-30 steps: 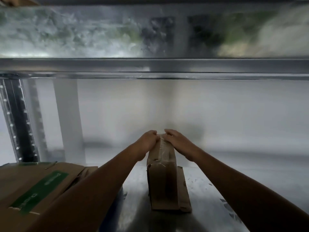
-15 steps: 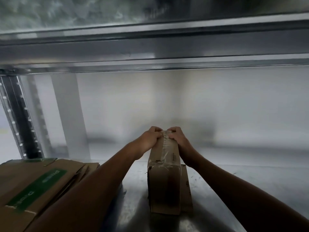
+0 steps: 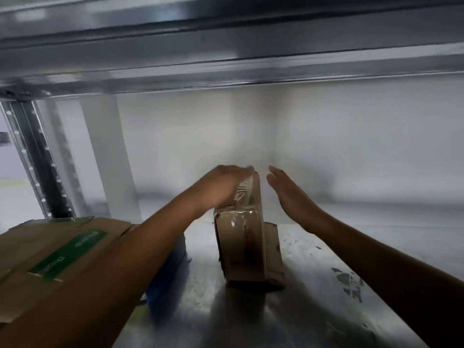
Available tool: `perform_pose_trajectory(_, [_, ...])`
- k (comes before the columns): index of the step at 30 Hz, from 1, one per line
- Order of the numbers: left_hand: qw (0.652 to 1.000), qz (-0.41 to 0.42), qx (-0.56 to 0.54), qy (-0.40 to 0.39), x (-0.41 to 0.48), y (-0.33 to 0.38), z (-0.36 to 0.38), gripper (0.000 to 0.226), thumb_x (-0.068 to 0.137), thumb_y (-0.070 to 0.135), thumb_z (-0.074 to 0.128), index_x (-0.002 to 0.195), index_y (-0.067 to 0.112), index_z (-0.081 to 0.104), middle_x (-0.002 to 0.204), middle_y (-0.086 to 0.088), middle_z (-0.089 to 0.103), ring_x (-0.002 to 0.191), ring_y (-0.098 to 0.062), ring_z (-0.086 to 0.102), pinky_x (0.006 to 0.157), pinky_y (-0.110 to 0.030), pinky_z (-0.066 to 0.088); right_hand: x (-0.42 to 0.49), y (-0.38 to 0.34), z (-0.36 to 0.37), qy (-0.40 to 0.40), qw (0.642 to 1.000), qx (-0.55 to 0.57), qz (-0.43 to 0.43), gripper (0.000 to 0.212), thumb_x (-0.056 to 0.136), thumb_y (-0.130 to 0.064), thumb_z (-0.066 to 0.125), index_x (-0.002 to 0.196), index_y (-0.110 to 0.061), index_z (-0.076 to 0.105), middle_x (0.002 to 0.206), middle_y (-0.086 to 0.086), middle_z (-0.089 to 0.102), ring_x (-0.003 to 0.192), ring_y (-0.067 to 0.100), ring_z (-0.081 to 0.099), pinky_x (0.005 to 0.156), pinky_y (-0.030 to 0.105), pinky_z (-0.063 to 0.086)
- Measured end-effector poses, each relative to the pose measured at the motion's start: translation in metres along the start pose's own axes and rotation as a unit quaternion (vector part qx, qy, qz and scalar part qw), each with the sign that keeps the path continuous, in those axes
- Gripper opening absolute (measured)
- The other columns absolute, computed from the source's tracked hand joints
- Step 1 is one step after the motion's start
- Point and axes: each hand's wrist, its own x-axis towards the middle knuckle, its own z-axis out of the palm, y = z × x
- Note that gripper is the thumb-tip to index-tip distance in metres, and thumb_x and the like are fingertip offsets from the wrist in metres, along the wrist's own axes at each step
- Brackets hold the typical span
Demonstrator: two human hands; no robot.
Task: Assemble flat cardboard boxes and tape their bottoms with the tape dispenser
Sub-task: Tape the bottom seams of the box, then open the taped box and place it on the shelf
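We reached both arms forward over the metal shelf (image 3: 326, 259) toward the small cardboard box (image 3: 242, 249), which stood on it narrow and upright, its end sealed with clear tape (image 3: 242, 197). Our left hand (image 3: 221, 183) lay flat on the far top of the box, palm down, fingers stretched out and pressing on the tape rather than curled around anything. Our right hand (image 3: 288, 194) hovered just beside the box's right face, apart from it, palm turned inward, fingers straight and released, holding nothing. A flap of the box lay flat on the shelf against its right lower side.

To the left of the box, partly hidden under our left forearm, sat a stack of flat cardboard boxes (image 3: 50, 252) with a green printed label (image 3: 67, 254) on top. Between that stack and the box we saw something dark and blue, too blurred and covered by the arm to identify. Behind the box rose the pale back wall (image 3: 326, 146). Left of it, beyond the stack, stood a perforated steel upright (image 3: 37, 162), and above the box ran the underside of the upper shelf beam (image 3: 226, 46).
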Motion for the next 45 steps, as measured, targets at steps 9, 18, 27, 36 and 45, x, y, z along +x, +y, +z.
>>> perform_pose_trajectory(9, [0.967,-0.014,0.253,-0.023,-0.065,0.013,0.013,0.072,0.072,0.062,0.050,0.129,0.018,0.057,0.116,-0.003,0.066,0.105,-0.025,0.064,0.090,-0.038,0.055,-0.078,-0.006,-0.007,-0.039,0.983,-0.179,-0.007,0.051,0.104,-0.049,0.044,0.151,-0.028,0.043,0.154,-0.006,0.046,0.138,0.011,0.043,0.107,0.025,0.030])
perform_pose_trajectory(18, [0.964,-0.029,-0.259,0.055,-0.111,-0.021,0.010,0.058,0.099,0.021,0.049,0.149,0.046,0.038,0.114,0.006,0.074,0.090,-0.019,0.073,0.063,-0.028,0.055,-0.173,-0.030,-0.023,0.102,0.992,0.039,0.057,0.037,0.105,-0.044,0.044,0.142,-0.036,0.041,0.130,-0.005,0.060,0.108,0.007,0.061,0.082,0.021,0.050])
perform_pose_trajectory(27, [0.912,-0.040,-0.406,-0.044,-0.163,-0.030,0.062,0.036,0.105,0.026,0.046,0.139,0.033,0.057,0.108,0.005,0.078,0.094,-0.020,0.077,0.064,-0.033,0.060,-0.236,-0.061,-0.049,0.121,0.970,0.211,0.009,0.035,0.107,-0.030,0.043,0.140,-0.031,0.054,0.129,-0.006,0.067,0.119,0.015,0.064,0.091,0.031,0.050])
perform_pose_trajectory(36, [0.991,0.007,-0.127,-0.031,-0.200,0.035,0.081,0.032,0.105,0.030,0.051,0.133,0.015,0.059,0.140,-0.003,0.057,0.122,-0.012,0.059,0.102,-0.033,0.049,-0.248,-0.098,-0.082,0.075,0.993,0.095,-0.006,0.037,0.095,-0.039,0.050,0.129,-0.049,0.057,0.115,-0.017,0.071,0.104,0.005,0.069,0.086,0.028,0.057])
perform_pose_trajectory(45, [0.971,-0.062,-0.227,-0.034,-0.230,0.082,0.104,0.044,0.090,0.070,0.047,0.101,0.038,0.075,0.102,0.005,0.077,0.099,-0.018,0.070,0.082,-0.036,0.051,-0.256,-0.109,-0.084,-0.046,0.996,0.071,-0.036,0.035,0.103,-0.047,0.043,0.129,-0.038,0.064,0.120,-0.010,0.070,0.109,0.004,0.066,0.101,0.038,0.051])
